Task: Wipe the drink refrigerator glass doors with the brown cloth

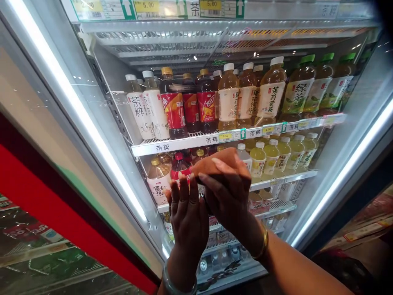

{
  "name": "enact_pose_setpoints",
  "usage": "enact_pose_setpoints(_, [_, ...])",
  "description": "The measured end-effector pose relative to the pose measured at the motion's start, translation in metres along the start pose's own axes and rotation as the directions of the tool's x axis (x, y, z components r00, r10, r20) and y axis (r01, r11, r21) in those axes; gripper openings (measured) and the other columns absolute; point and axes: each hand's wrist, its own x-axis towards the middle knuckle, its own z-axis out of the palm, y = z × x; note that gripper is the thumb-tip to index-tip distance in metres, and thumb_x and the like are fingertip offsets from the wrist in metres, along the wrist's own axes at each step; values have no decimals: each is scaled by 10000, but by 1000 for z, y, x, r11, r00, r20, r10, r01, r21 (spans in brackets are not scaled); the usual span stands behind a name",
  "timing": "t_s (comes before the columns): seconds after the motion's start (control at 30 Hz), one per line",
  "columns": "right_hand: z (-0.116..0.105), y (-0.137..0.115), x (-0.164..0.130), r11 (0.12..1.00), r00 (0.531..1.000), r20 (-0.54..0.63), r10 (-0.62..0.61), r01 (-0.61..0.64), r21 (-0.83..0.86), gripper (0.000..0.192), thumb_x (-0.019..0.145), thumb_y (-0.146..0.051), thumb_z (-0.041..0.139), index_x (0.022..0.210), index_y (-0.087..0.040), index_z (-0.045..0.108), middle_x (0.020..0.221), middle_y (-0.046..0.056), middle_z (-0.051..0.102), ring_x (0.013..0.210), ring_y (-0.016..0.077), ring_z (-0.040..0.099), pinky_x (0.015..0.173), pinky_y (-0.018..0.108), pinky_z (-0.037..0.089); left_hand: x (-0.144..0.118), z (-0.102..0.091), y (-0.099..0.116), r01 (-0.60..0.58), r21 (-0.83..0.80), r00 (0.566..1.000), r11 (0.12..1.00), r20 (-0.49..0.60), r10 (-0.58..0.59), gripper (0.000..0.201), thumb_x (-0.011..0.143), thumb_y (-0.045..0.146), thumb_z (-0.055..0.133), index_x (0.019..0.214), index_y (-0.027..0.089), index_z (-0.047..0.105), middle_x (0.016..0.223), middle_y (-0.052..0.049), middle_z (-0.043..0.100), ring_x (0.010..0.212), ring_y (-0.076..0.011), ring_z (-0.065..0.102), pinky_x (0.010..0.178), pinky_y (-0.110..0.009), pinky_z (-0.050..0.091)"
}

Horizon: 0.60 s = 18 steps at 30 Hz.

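cloth (215,164), brownish-orange and bunched into a pad, sits up in front of the cooler's glass door (101,123), clamped under the right hand (229,194), whose fingers curl closed over its top while the palm seems to press it forward; that grip keeps the pad from unfolding and puts the flat of it toward the pane. just beside it, touching at the edge, the left hand (187,213) is spread open with fingers straight and pointing up, holding nothing, laid flat as if steadying against the glass or backing the cloth from the side; i cannot tell whether it truly touches the pane. a bangle rings each wrist, a gold one (263,241) on the right, a pale one (178,282) on the left. beyond the hands, inside the cooler, the middle shelf (288,176) carries yellow-green drinks (272,157) in a row with caps forward, and a milky bottle (158,182) at the left. farther up, the upper shelf (184,143) holds white-labelled tea bottles (147,106), dark red-labelled ones (190,104), amber teas (245,96) and green-capped teas (310,86), all upright with labels facing out so buyers can read them. price tags (227,136) clip to the shelf fronts directly below each kind. a bright light strip (92,131) runs down the door frame.
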Motion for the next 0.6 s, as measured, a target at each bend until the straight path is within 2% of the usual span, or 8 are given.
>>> enact_pose_setpoints(0.1, [3,-5,-23,994,993,47,-112,112,0,368,971,-261,667,1323,-365,686,1433,-2,634,1444,273,474,1256,512,410,-3,-4,-5,17,46,1000,999,-12,-16,797,996,79,534,1684,223,158,1753,-24,126,1645,-193,73,1354,-338,98])
enact_pose_setpoints(0.2, [0,4,-38,990,986,94,-140,140,8,404,962,-191,672,1325,-367,682,1400,-5,647,1377,233,541,1282,514,370,-4,-9,-11,-1,56,1000,998,9,1,803,988,62,534,1682,219,161,1759,-10,97,1648,-208,47,1357,-352,69])
enact_pose_setpoints(0.3, [0,3,-26,998,997,53,-56,55,16,390,942,-184,701,1274,-388,700,1423,-3,610,1409,274,524,1277,600,345,-1,-14,-17,-20,44,1000,999,10,19,779,993,64,520,1678,204,178,1762,-5,95,1649,-213,30,1359,-365,43])
enact_pose_setpoints(0.4, [10,-15,0,999,1000,-11,20,-19,39,330,940,-208,698,1228,-369,721,1434,6,604,1461,324,471,1253,634,372,0,-20,-26,3,36,999,999,-40,-1,766,992,65,531,1672,202,206,1762,-10,119,1647,-204,92,1358,-348,83])
enact_pose_setpoints(0.5, [22,-36,8,999,999,1,-33,33,40,291,967,-301,677,1248,-363,719,1410,12,641,1475,320,444,1250,577,405,-2,-23,-34,19,14,997,1000,-75,-18,770,986,61,552,1667,227,233,1758,-8,158,1637,-189,164,1351,-331,144])
enact_pose_setpoints(0.6, [27,-38,-9,990,991,13,-136,135,43,304,999,-298,630,1281,-385,706,1384,-25,670,1490,265,425,1279,496,383,-7,-24,-37,12,23,996,1000,-91,-10,755,995,67,546,1665,227,237,1754,3,190,1622,-147,215,1335,-277,183])
